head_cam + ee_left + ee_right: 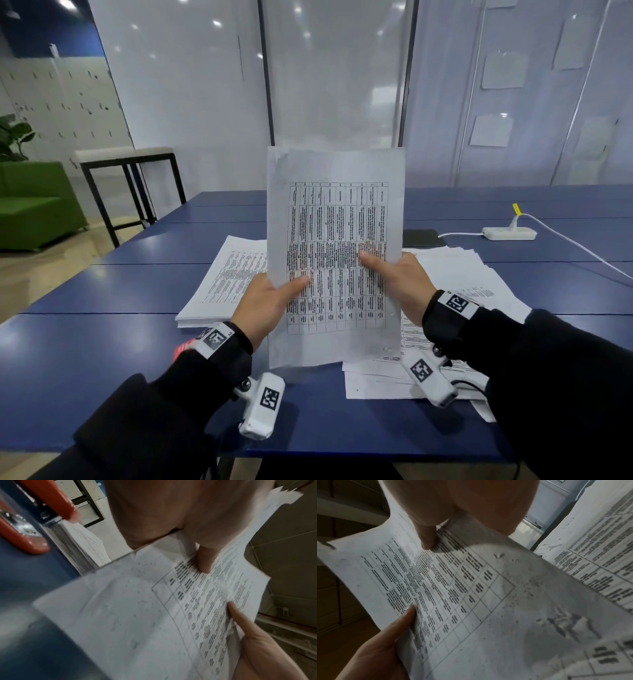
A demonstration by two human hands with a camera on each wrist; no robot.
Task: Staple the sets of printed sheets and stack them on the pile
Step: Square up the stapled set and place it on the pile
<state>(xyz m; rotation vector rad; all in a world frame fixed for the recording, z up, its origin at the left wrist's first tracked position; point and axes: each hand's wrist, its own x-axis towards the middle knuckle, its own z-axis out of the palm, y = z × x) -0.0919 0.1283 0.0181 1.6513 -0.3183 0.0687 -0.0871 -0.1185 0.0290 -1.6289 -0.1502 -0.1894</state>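
Upright, lengthwise: set of sheets [334,253].

Your head view: bright, ceiling lights glaring off the glass wall [191,85], edges bowed. Your wrist views: dimmer, motion-blurred; printed sheets [471,588] grainy, shadowed.

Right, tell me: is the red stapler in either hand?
No, the red stapler lies on the blue table; both hands grip the printed sheets.

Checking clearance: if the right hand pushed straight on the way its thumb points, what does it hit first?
The right hand points leftward across the held set of sheets; it would probably meet the left hand gripping the opposite edge, though depth is unclear.
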